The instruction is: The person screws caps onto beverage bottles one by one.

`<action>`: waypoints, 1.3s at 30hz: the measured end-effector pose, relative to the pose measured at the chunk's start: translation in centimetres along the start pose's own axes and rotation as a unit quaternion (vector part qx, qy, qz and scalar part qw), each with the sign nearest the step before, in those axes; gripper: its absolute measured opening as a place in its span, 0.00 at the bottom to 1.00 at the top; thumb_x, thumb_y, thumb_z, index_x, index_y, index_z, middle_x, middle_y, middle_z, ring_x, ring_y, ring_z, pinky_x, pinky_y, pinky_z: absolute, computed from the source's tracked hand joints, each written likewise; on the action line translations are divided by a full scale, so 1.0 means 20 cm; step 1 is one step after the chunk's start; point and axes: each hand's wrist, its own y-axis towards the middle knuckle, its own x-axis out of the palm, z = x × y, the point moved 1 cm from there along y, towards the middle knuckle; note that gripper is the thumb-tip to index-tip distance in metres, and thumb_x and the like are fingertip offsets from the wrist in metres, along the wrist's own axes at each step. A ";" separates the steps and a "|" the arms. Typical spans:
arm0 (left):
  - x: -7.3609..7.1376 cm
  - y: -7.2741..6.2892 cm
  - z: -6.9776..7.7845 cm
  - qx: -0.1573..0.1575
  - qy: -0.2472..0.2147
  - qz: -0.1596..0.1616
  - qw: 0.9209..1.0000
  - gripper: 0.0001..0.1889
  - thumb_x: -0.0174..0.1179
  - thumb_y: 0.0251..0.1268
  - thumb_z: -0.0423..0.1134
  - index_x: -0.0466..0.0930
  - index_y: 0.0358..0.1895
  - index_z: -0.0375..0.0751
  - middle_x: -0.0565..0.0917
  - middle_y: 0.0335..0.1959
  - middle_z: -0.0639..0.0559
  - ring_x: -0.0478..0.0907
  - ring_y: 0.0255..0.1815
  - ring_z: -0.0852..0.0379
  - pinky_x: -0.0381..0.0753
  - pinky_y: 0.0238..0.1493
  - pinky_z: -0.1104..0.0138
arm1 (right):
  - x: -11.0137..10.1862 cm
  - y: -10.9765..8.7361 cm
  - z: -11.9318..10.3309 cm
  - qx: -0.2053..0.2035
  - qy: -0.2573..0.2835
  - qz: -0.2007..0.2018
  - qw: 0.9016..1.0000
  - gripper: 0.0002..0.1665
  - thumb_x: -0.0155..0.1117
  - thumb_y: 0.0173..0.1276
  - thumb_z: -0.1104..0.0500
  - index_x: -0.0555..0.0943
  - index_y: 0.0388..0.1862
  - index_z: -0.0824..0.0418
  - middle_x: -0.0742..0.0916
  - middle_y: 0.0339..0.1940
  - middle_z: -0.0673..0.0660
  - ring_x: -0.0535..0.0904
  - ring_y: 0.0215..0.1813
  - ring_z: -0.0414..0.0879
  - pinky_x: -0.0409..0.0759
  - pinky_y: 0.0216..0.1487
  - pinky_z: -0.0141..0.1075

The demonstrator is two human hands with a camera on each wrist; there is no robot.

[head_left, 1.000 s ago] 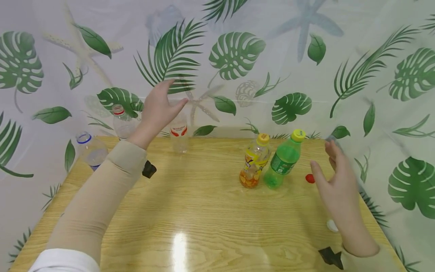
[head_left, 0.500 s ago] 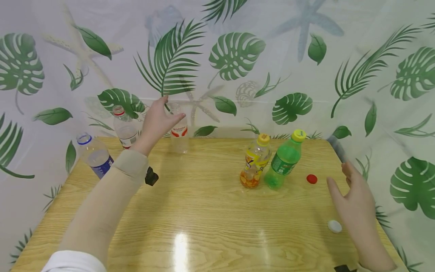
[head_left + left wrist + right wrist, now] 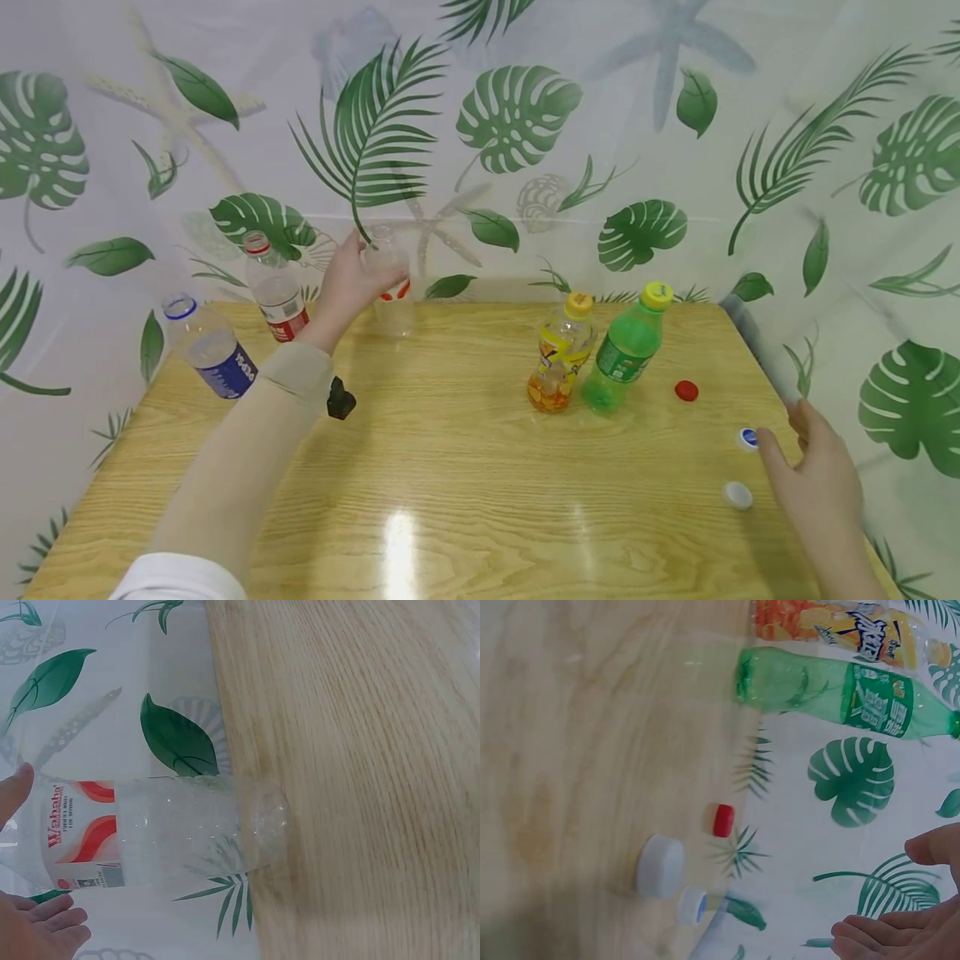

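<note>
My left hand (image 3: pixel 352 279) is at the clear, capless Wahaha bottle (image 3: pixel 393 317), which stands upright near the table's back edge. In the left wrist view, the thumb (image 3: pixel 16 791) lies on one side of the bottle's upper part and the loosely extended fingers (image 3: pixel 56 922) on the other; whether they touch it I cannot tell. On the right, my right hand (image 3: pixel 817 483) hovers with thumb and fingers apart, holding nothing. Near it lie a blue-and-white cap (image 3: pixel 748 439) and a white cap (image 3: pixel 738 496); a red cap (image 3: pixel 686 391) lies farther back.
Left of my left hand stand a capless Pepsi bottle (image 3: pixel 225 367) and a capless red-labelled bottle (image 3: pixel 281 304). An orange-patterned bottle (image 3: pixel 558 358) and a green bottle (image 3: pixel 624 354), both yellow-capped, stand right of centre on the wooden table (image 3: pixel 480 492). A leaf-patterned sheet (image 3: pixel 495 200) hangs behind.
My left hand has come down from above the Wahaha bottle to around its upper part. My right hand has moved right and toward me, uncovering the blue-and-white cap.
</note>
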 end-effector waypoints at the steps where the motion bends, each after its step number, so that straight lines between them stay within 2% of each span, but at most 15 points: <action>1: 0.01 0.00 -0.01 -0.003 0.000 0.001 1.000 0.60 0.73 0.65 0.55 0.42 0.87 0.36 0.63 0.83 0.34 0.64 0.82 0.34 0.68 0.79 0.40 | 0.00 0.00 0.02 0.001 -0.001 -0.002 1.000 0.44 0.50 0.86 0.51 0.49 0.84 0.78 0.68 0.77 0.83 0.67 0.72 0.83 0.66 0.71 0.70; 6: 0.03 0.01 -0.04 -0.018 0.001 -0.003 1.000 0.59 0.73 0.66 0.54 0.42 0.87 0.34 0.63 0.83 0.33 0.63 0.82 0.35 0.66 0.81 0.41 | 0.03 -0.01 0.10 0.013 -0.028 -0.022 0.999 0.43 0.50 0.86 0.50 0.51 0.83 0.79 0.70 0.73 0.85 0.69 0.68 0.84 0.71 0.66 0.71; 12: 0.06 0.01 -0.07 -0.019 0.010 -0.008 1.000 0.58 0.73 0.67 0.54 0.43 0.86 0.33 0.63 0.83 0.32 0.62 0.83 0.34 0.65 0.82 0.42 | 0.06 -0.02 0.18 0.034 -0.051 -0.042 0.997 0.43 0.50 0.86 0.48 0.55 0.80 0.82 0.72 0.72 0.85 0.71 0.68 0.83 0.73 0.65 0.70; 20: 0.10 0.00 -0.10 0.003 -0.021 0.008 1.000 0.44 0.75 0.65 0.49 0.64 0.77 0.33 0.77 0.71 0.33 0.75 0.72 0.34 0.73 0.74 0.40 | 0.11 -0.04 0.27 0.028 -0.081 -0.071 0.994 0.38 0.54 0.84 0.52 0.63 0.75 0.84 0.79 0.67 0.81 0.77 0.66 0.78 0.77 0.59 0.66; 22: 0.11 0.00 -0.10 0.002 -0.023 0.007 1.000 0.43 0.75 0.66 0.49 0.65 0.77 0.33 0.78 0.71 0.33 0.75 0.71 0.35 0.73 0.74 0.41 | 0.13 -0.05 0.28 0.031 -0.091 -0.079 0.992 0.37 0.55 0.83 0.53 0.66 0.73 0.83 0.81 0.65 0.79 0.78 0.66 0.77 0.78 0.59 0.65; 28: 0.13 0.00 -0.10 -0.006 -0.013 0.004 1.000 0.42 0.72 0.68 0.51 0.64 0.76 0.30 0.78 0.70 0.32 0.76 0.70 0.34 0.75 0.72 0.42 | 0.15 -0.06 0.31 0.065 -0.113 -0.137 0.982 0.41 0.58 0.82 0.48 0.66 0.73 0.83 0.81 0.66 0.79 0.77 0.66 0.77 0.77 0.61 0.67; 33: 0.13 0.00 -0.10 -0.008 -0.003 0.008 1.000 0.39 0.70 0.70 0.51 0.66 0.74 0.29 0.79 0.69 0.32 0.77 0.69 0.34 0.76 0.71 0.42 | 0.16 -0.07 0.32 0.051 -0.137 -0.160 0.976 0.42 0.64 0.78 0.46 0.70 0.70 0.82 0.82 0.64 0.79 0.77 0.64 0.78 0.78 0.60 0.67; 39: 0.14 0.00 -0.11 -0.011 -0.008 0.008 1.000 0.38 0.70 0.70 0.51 0.68 0.72 0.30 0.80 0.67 0.33 0.78 0.68 0.35 0.77 0.70 0.42 | 0.16 -0.08 0.31 0.036 -0.156 -0.180 0.971 0.37 0.72 0.72 0.48 0.79 0.64 0.78 0.85 0.60 0.78 0.79 0.61 0.77 0.81 0.55 0.65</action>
